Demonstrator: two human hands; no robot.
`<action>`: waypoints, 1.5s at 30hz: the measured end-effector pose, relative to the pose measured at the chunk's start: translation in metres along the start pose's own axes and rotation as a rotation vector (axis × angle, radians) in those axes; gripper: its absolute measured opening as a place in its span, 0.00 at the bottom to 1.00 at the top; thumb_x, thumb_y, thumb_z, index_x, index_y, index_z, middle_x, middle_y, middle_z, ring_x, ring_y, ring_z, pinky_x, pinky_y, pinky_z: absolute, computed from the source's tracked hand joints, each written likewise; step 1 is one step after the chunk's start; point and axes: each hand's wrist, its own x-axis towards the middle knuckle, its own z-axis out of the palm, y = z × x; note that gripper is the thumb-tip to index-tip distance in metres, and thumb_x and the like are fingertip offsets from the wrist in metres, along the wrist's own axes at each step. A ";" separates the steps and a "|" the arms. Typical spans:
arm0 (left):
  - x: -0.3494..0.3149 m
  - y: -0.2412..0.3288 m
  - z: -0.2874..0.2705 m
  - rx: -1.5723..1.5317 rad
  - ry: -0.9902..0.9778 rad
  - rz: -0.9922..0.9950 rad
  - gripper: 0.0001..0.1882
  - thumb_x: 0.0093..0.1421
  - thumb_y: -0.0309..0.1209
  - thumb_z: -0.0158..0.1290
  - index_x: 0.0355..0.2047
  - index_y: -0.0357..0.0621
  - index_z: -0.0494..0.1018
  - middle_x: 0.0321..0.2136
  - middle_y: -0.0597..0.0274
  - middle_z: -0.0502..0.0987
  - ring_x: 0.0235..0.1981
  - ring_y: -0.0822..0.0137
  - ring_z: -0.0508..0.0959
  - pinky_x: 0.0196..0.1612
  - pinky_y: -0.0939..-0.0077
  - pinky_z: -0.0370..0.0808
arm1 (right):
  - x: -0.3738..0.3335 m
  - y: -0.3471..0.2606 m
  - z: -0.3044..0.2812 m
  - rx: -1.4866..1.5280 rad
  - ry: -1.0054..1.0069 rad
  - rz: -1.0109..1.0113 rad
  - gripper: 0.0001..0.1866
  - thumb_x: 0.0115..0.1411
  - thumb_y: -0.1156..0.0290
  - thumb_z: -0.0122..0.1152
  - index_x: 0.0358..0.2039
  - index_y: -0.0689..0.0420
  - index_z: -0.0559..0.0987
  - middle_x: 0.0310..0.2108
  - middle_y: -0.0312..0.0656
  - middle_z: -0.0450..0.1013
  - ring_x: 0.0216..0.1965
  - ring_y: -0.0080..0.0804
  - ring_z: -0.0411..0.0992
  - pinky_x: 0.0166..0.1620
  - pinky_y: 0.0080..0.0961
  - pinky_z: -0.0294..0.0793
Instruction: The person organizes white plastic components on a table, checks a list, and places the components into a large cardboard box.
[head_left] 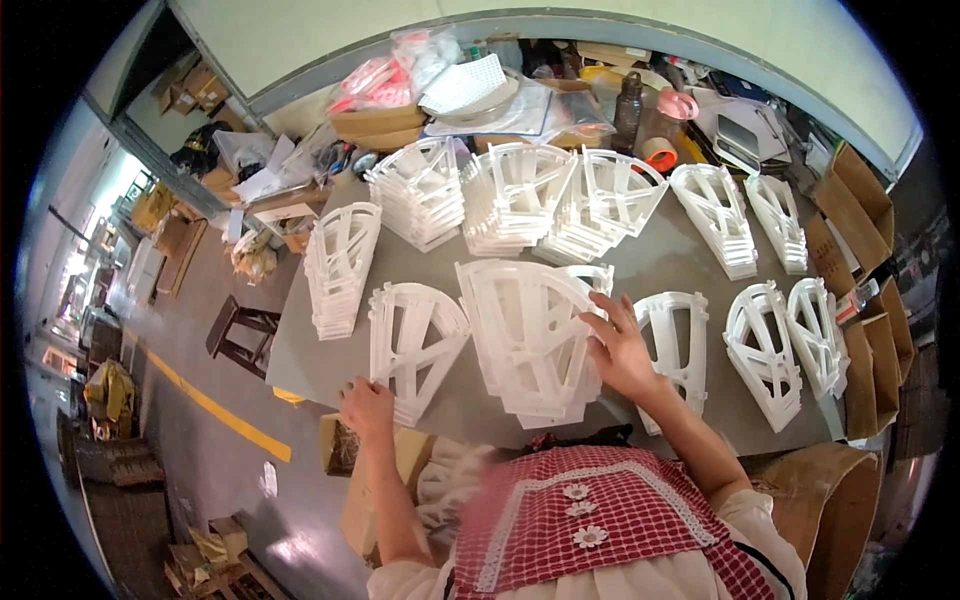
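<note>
White wedge-shaped plastic frames with cut-out openings lie in stacks on the grey table. The central stack of white plastic frames (530,340) is directly before me. My right hand (622,348) is at its right edge, fingers bent and spread apart, the fingertips at the rim. A smaller stack of white plastic frames (412,345) lies left of the centre. My left hand (367,408) is beside its lower left edge, with the fingers curled closed; what they hold, if anything, is hidden. Another white plastic frame (655,345) lies just beyond my right wrist.
More frame stacks (420,195) line the table's (330,365) far side and right side. Behind them are pink plastic bags (375,85), a dark bottle (627,112) and an orange tape roll (659,154). Cardboard boxes (868,375) border the right edge. A dark stool (243,335) stands left.
</note>
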 end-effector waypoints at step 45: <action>0.047 0.016 0.032 -0.599 -0.035 -0.037 0.11 0.61 0.26 0.51 0.40 0.33 0.78 0.28 0.48 0.79 0.30 0.55 0.80 0.36 0.63 0.75 | -0.017 0.016 -0.005 0.279 0.142 0.200 0.19 0.54 0.80 0.60 0.48 0.57 0.76 0.52 0.51 0.70 0.51 0.49 0.71 0.51 0.37 0.72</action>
